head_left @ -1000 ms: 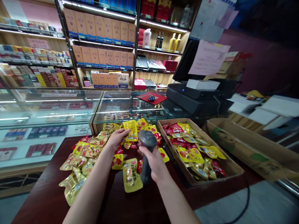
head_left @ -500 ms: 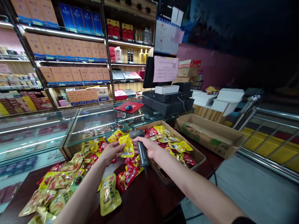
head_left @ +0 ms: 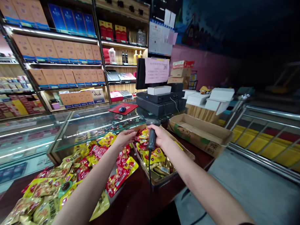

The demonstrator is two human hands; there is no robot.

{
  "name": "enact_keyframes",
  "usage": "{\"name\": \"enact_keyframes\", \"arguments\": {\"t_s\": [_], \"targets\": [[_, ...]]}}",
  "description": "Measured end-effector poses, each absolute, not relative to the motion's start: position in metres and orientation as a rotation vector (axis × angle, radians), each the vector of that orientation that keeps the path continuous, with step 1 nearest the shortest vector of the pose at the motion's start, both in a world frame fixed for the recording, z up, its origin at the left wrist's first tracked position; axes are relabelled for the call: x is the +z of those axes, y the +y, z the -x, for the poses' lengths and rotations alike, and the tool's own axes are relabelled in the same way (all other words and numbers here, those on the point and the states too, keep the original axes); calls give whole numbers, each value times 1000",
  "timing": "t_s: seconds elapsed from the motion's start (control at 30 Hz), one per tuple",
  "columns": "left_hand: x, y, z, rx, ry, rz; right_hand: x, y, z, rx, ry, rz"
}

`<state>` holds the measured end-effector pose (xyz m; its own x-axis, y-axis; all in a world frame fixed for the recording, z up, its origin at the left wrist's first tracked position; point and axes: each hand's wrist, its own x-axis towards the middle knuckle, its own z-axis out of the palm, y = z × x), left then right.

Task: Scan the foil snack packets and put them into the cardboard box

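Observation:
My right hand (head_left: 160, 135) is wrapped round the handle of a dark handheld scanner (head_left: 152, 139), held above a shallow cardboard box (head_left: 159, 182) of snack packets. My left hand (head_left: 125, 138) reaches to the left rim of that box, fingers extended beside red and yellow packets (head_left: 142, 134); whether its fingertips touch a packet is unclear. Left of the box, red packets (head_left: 116, 180) lie on the dark tabletop. A large heap of yellow, gold and red packets (head_left: 49, 187) spreads over the left side, partly hidden by my left forearm.
Behind are a glass counter (head_left: 90, 123), a mouse on a red mat (head_left: 130, 109) and a monitor (head_left: 141, 72). An open carton (head_left: 201, 130) stands at the right, near a metal railing (head_left: 267, 143). The scanner cable hangs over the box.
The view has shifted right. My right hand moved the scanner over the box. My left hand has let go of the yellow packet and moved to the box's left rim.

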<state>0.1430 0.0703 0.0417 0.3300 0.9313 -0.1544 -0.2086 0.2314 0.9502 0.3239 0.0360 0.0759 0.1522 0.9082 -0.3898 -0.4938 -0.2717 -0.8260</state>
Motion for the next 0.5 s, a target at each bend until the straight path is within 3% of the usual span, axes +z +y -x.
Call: {"name": "enact_keyframes", "arguments": {"t_s": [0.3, 0.5], "targets": [[4, 51, -39, 1031, 1082, -986, 53, 29, -237, 1634, -627, 1216], [-28, 32, -26, 987, 1143, -908, 10, 16, -186, 1419, -714, 1330]]}}
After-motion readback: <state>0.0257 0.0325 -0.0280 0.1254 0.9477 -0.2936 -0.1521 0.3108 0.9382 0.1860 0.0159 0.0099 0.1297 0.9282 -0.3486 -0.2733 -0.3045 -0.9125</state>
